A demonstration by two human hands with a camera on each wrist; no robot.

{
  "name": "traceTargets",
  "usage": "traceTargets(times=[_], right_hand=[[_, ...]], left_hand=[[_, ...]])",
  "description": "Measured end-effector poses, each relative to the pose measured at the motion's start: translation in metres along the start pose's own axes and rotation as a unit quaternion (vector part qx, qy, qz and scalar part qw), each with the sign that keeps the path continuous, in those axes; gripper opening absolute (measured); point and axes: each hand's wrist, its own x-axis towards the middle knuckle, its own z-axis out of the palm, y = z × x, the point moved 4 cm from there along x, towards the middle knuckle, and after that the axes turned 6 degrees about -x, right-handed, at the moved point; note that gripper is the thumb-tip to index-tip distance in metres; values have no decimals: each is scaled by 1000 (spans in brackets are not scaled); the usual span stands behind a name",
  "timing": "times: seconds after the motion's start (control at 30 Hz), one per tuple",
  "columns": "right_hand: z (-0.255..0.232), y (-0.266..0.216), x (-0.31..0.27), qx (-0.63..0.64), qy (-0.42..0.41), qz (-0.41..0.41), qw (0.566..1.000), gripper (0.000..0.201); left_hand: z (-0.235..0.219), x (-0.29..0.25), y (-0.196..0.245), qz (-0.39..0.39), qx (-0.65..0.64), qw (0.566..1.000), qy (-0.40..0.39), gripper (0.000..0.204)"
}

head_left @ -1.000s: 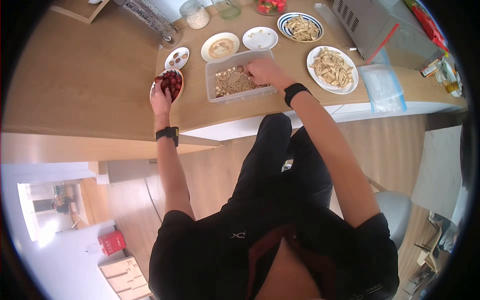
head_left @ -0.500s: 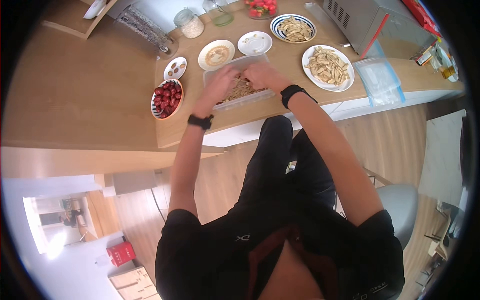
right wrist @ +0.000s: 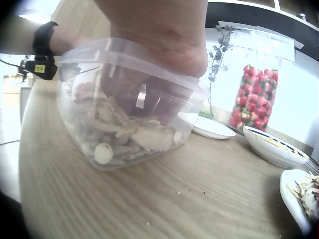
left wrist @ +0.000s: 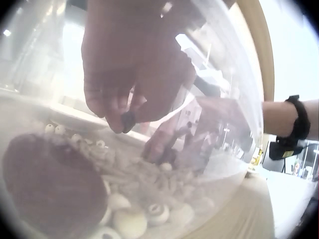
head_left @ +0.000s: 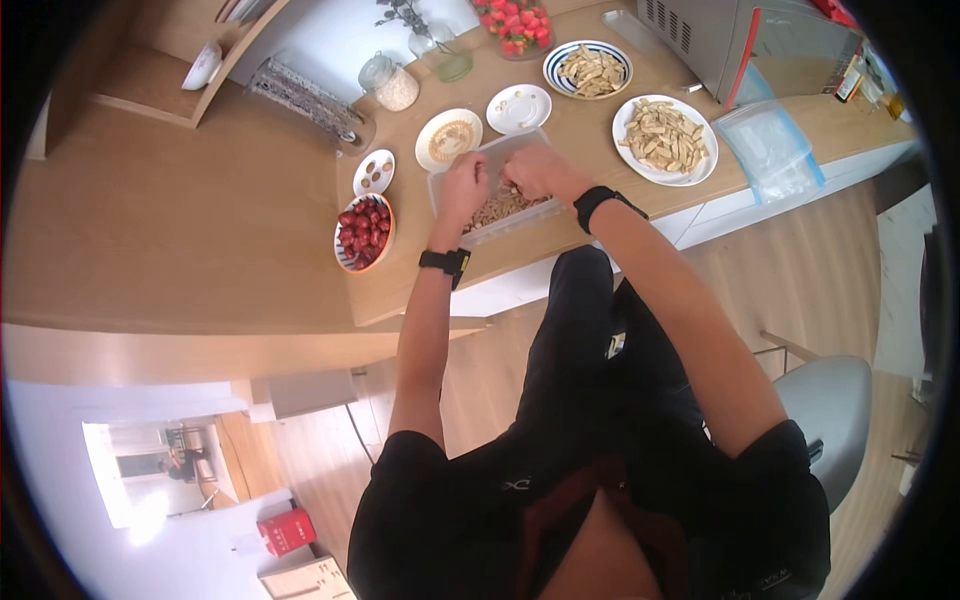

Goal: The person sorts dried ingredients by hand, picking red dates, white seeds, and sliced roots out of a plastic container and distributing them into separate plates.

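Wooden counter [head_left: 388,293] beneath plates [head_left: 524,116] and tub [right wrist: 99,52]

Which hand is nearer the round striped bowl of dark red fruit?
Left. The left hand is at the clear plastic box, right of the bowl; the right hand is farther right.

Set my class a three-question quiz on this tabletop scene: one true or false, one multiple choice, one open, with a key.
1. True or false: the left hand and the right hand both reach into the clear plastic box.
2. Which lies nearest the bowl of red dates?
A. the white plate of pale strips
B. the small white plate with a few brown pieces
C. the glass vase
3. Which fruit shows toward the right of the right wrist view?

Key: 1. True. 2. B. 3. Strawberries.
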Motion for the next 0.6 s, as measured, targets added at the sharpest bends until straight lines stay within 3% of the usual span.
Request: traceTargets(times=[0.03, 0.1, 0.2, 0.27, 0.33, 0.4, 0.47, 0.53, 0.6], right_hand=[[4, 1, 1, 1, 3, -1, 1000, 19], [7, 5, 2, 0, 4, -2, 1000, 20], [8, 4, 0, 23, 33, -1, 999, 17], [2, 1, -1, -2, 32, -6, 999, 16], [6, 1, 1, 8, 31, -12, 999, 16], [6, 2, 2, 15, 32, -14, 999, 16], [0, 2, -2, 16, 48, -27, 998, 16], [-3, 0, -6, 11, 49, -20, 999, 16], [-3, -1, -6, 6, 52, -17, 999, 16]], left_hand=[[-7, 4, 2, 4, 0, 1000, 2, 16], [-36, 11, -7, -87, -83, 993, 12, 16], [-96, 23, -30, -80, 24, 995, 48, 17], [-114, 38, -124, -69, 7, 997, 34, 16], [-135, 40, -173, -86, -30, 995, 26, 14], [-145, 38, -201, -268, -58, 962, -17, 13], [-149, 38, -220, -289, -133, 948, -9, 20], [-145, 34, -258, -374, -186, 908, 24, 28], [-146, 30, -227, -376, -170, 909, 59, 29]])
